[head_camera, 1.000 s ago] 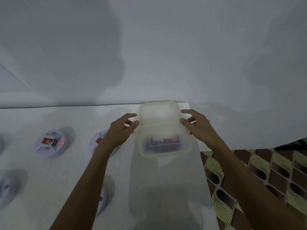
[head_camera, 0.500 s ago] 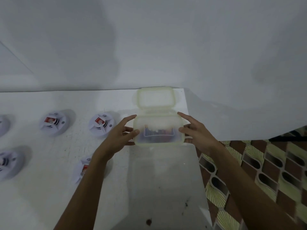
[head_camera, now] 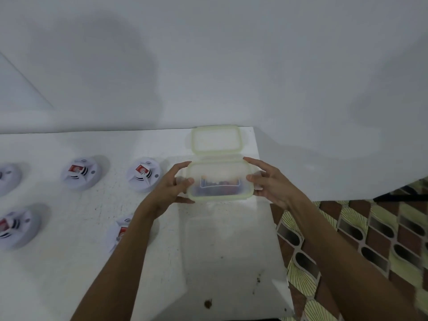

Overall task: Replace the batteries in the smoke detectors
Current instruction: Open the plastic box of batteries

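Note:
A translucent plastic box (head_camera: 218, 167) with a pale green rim sits near the far right corner of the white table (head_camera: 222, 251). Dark batteries show blurred through its lid. My left hand (head_camera: 170, 188) grips the box's left end and my right hand (head_camera: 269, 183) grips its right end. Just behind it lies a second pale-green-rimmed piece (head_camera: 216, 140), either a lid or an empty box; I cannot tell which. Several white round smoke detectors with red labels lie to the left, the closest ones being one (head_camera: 143, 173) beside my left hand and one (head_camera: 120, 232) partly hidden under my left forearm.
More detectors (head_camera: 81, 173) (head_camera: 15, 228) lie further left. A white wall (head_camera: 208, 66) rises right behind the table. The table's right edge drops to a patterned tile floor (head_camera: 359, 239). Small dark specks (head_camera: 208, 303) mark the near tabletop.
The box has come toward me, away from the rimmed piece behind it. Both hands have stayed on its ends, and the view has tilted down to show more table.

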Demonstrator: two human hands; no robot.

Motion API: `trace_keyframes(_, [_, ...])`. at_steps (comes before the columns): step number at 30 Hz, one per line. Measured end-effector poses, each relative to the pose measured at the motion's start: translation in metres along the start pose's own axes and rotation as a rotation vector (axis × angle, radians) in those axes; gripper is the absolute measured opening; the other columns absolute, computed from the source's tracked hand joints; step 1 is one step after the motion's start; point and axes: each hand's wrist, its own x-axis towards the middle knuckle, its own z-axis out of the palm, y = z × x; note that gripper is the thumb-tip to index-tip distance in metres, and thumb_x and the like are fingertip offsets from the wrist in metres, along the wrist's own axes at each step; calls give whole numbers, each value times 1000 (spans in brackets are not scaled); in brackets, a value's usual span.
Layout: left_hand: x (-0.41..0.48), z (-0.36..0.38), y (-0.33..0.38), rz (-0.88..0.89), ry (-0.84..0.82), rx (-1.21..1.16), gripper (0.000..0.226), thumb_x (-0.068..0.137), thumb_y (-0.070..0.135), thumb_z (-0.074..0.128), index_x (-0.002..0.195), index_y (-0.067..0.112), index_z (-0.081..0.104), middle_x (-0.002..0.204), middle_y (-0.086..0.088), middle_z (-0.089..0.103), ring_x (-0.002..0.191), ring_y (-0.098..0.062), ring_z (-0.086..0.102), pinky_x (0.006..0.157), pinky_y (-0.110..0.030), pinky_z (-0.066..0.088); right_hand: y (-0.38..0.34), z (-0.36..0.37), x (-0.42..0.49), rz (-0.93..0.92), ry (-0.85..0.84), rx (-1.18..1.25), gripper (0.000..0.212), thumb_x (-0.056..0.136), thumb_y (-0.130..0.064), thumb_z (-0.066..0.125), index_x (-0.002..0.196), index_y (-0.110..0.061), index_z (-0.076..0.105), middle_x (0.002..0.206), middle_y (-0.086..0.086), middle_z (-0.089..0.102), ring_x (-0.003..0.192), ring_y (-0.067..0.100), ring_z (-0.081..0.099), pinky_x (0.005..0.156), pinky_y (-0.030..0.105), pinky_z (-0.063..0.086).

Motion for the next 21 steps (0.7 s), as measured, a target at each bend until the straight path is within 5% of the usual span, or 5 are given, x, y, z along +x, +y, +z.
trace_keyframes(4, [-7, -1, -2, -43, -28, 42, 41, 92, 32, 56, 127, 47, 42, 112, -7, 61, 96, -31, 64, 68, -39, 58, -8, 3, -2, 7, 3, -169, 47, 89, -8, 67, 125, -38, 59, 106, 25, 53, 93, 38, 62, 85, 42, 57])
trace_keyframes(8, [-4, -2, 2, -70, -21, 91, 49, 93, 35, 55, 134, 47, 33, 114, -4, 59, 84, -29, 68, 64, -37, 57, -13, 14, 7, -112, 109, -435, 41, 87, -10, 65, 113, -41, 59, 131, 0, 54, 106, 28, 60, 79, 34, 54])
trace_keyframes(12, [4, -3, 6, -59, 49, 52, 64, 84, 39, 64, 140, 37, 32, 117, -9, 58, 89, -26, 67, 64, -34, 57, -13, 17, 14, -161, 199, -448, 19, 89, -21, 67, 104, -27, 56, 121, -6, 61, 104, 17, 60, 78, 27, 46])
trace_keyframes(17, [8, -1, 4, 21, 45, -5, 71, 78, 29, 74, 137, 38, 36, 122, 2, 55, 105, -15, 60, 72, -27, 55, -9, 21, 11, -144, 232, -594, 38, 88, -34, 67, 121, -42, 51, 103, 1, 61, 88, 18, 62, 76, 29, 51])
trace_keyframes(21, [8, 9, -8, 107, 110, -18, 58, 81, 19, 74, 130, 34, 47, 122, 3, 59, 106, -13, 62, 80, -28, 55, -4, 25, 6, -126, 153, -629, 57, 89, -35, 64, 133, -59, 39, 110, -4, 58, 76, 23, 62, 83, 36, 57])
